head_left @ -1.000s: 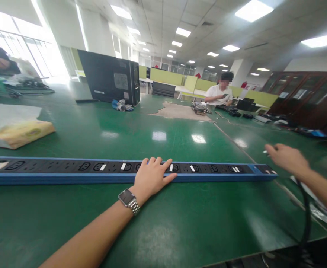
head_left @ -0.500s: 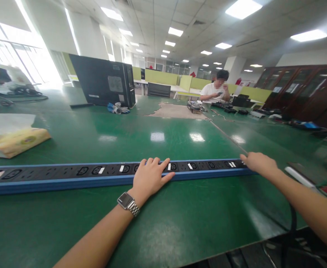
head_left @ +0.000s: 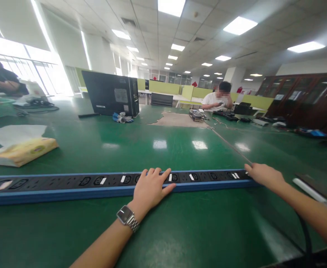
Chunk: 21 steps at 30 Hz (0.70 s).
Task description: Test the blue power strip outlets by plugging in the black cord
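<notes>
Table (head_left: 202, 223) with green top, only one, lies below the left hand (head_left: 150, 188) and the right hand (head_left: 263, 176). Two other persons are past it: one person in white (head_left: 211, 99), far beyond the space between the hands, and one person in dark clothing (head_left: 8, 82), far to the left of the left hand. One blue power strip (head_left: 68, 191) lies on the table, crossing under the left palm and reaching the right fingers. One black computer case (head_left: 107, 93) stands well beyond the left hand, somewhat to its left. One tissue pack (head_left: 26, 150) is well to the left of the left hand. This hand rests flat on the strip, five fingers spread, grasping nothing. The right fingers come together at the strip; whether they pinch something, I cannot tell. One bundle of gloves (head_left: 122, 118) lies before the case. One watch (head_left: 126, 216) is on the left wrist. I count seven pale labels (head_left: 170, 177) on the strip: three left of the left hand, four between the hands. One white bit (head_left: 247, 173) shows at the right fingertips.
</notes>
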### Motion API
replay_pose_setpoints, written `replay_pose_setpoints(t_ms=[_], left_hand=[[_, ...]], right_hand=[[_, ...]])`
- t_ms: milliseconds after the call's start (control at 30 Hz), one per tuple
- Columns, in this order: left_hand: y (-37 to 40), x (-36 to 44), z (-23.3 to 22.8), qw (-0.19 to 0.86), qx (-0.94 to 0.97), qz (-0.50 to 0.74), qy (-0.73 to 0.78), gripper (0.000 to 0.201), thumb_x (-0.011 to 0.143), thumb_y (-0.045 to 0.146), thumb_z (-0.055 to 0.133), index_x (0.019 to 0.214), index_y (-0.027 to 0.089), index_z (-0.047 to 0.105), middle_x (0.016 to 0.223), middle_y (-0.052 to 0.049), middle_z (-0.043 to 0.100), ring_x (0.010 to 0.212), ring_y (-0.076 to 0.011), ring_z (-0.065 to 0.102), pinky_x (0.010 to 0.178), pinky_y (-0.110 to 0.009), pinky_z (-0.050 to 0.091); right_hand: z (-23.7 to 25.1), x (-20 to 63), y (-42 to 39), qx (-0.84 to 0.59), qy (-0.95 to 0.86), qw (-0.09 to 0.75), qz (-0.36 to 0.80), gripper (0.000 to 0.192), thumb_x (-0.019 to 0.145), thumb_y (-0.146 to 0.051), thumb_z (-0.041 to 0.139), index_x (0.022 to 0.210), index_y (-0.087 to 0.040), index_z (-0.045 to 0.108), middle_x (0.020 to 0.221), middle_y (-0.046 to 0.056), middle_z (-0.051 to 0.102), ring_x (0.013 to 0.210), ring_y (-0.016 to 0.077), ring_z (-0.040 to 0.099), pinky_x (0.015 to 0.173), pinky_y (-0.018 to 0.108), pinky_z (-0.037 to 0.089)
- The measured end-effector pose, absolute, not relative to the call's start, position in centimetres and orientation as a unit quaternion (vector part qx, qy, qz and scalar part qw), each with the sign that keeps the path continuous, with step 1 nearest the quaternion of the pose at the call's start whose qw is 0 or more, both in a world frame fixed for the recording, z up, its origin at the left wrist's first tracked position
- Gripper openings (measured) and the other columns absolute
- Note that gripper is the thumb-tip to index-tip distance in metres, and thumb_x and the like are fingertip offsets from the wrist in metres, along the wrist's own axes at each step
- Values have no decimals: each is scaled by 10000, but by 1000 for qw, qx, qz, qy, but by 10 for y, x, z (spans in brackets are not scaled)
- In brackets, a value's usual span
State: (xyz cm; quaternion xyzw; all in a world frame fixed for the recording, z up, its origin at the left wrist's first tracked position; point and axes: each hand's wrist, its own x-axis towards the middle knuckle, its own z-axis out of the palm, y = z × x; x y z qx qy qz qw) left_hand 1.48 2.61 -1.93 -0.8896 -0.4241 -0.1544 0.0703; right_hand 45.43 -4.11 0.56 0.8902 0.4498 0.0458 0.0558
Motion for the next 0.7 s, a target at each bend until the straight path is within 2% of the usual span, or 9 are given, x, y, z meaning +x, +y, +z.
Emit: replay_pose_setpoints(t_ms=[133,300,400,467,567,700], left_hand=[[27,15,-20,74,-891,-155,-421,608,924,633,286,1373,289,510,1118,-106,641,1043,-293,557,911,-450,366],[26,16,-20,74,-889,-158,-423,603,923,634,284,1373,300,508,1111,-105,639,1032,-291,554,906,-445,358],[26,16,-20,76,-890,-152,-422,606,923,636,283,1367,295,514,1097,-107,639,1024,-294,552,896,-444,358],[26,17,-20,82,-891,-153,-420,609,924,636,275,1370,294,509,1095,-106,637,1024,-294,551,896,-442,357],[25,17,-19,79,-890,-154,-423,610,925,633,275,1373,290,506,1099,-107,635,1024,-291,549,897,-437,355],[24,16,-18,68,-891,-153,-422,608,924,631,287,1375,288,507,1108,-112,634,1035,-292,543,901,-436,350]], right_hand=[[-1,445,-47,890,446,81,41,632,939,-549,218,1079,-93,632,1043,235,677,979,351,657,819,472,475],[25,436,-45,898,431,88,4,599,921,-552,280,1075,-111,655,1106,227,662,1001,347,649,802,448,487],[51,426,-44,907,415,45,46,673,908,-625,213,1076,-154,663,1070,211,675,953,357,657,756,455,494],[60,414,-39,892,448,37,42,695,902,-646,204,1017,-152,680,1074,211,678,965,351,653,784,442,490],[53,388,-27,838,539,73,-43,629,920,-568,272,904,-108,701,1089,223,679,1028,318,639,866,379,469],[34,352,-16,857,505,96,-44,631,932,-524,244,998,-87,693,1080,238,677,1023,337,643,839,415,477]])
